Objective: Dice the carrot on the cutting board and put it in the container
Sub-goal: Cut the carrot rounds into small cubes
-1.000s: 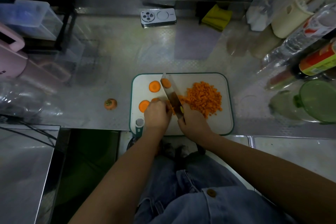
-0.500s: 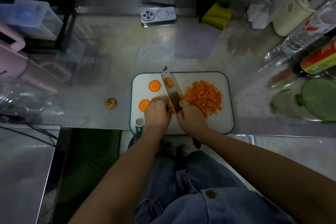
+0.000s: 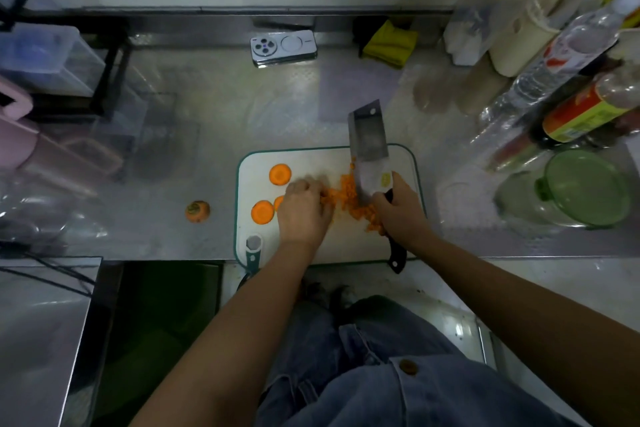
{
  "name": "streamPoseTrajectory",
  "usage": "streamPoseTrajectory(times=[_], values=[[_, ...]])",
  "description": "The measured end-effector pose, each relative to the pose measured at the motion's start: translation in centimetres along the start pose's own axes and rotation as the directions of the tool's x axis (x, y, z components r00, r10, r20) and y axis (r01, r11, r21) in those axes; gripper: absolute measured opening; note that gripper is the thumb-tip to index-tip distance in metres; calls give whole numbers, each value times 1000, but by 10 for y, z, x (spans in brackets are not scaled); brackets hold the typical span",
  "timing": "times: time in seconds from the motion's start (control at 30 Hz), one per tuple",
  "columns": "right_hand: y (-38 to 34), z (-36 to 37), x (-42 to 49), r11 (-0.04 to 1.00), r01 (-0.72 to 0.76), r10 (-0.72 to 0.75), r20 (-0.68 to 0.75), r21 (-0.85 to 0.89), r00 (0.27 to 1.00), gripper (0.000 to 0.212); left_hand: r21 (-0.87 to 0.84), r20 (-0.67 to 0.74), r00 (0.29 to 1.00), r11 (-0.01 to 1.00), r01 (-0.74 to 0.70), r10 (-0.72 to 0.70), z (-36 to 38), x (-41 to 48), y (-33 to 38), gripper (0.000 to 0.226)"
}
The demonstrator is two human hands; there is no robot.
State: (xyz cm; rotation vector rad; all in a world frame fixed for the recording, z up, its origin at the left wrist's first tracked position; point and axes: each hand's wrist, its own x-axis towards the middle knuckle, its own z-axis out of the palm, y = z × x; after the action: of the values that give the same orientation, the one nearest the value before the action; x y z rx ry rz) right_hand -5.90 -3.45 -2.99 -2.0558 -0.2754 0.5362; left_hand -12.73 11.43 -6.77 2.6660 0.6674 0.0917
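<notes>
Across the cutting board (image 3: 311, 159), the cleaver (image 3: 369, 139) had turned from edge-down to broad-side up, its handle gripped in the right hand (image 3: 398, 208). Well right of that hand stood the green container (image 3: 585, 187). The left hand (image 3: 303, 211) lay cupped against the diced carrot (image 3: 346, 189) between both hands; its grip was unclear.

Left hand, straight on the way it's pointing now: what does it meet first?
The left hand would meet the diced carrot heap directly ahead, apparently touching it; just beyond is the cleaver blade the right hand holds. Height is hard to judge.
</notes>
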Motion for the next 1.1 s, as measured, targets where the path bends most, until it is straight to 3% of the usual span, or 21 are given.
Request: streamPoseTrajectory(times=[0.17,0.37,0.9,1.1], values=[[10,-9,-1,997,-78,78,-10,10,997,6,70,67,988,987,-147,143,7,12,15,31],[11,-13,-2,997,-69,69,-6,23,998,13,177,137,975,964,-196,173,12,19,24,36],[7,-20,6,997,-63,62,46,31,997,3,311,241,913,865,-395,330,11,33,22,10],[10,-22,9,996,-87,86,29,11,996,7,358,252,905,836,-416,342,13,33,21,23]])
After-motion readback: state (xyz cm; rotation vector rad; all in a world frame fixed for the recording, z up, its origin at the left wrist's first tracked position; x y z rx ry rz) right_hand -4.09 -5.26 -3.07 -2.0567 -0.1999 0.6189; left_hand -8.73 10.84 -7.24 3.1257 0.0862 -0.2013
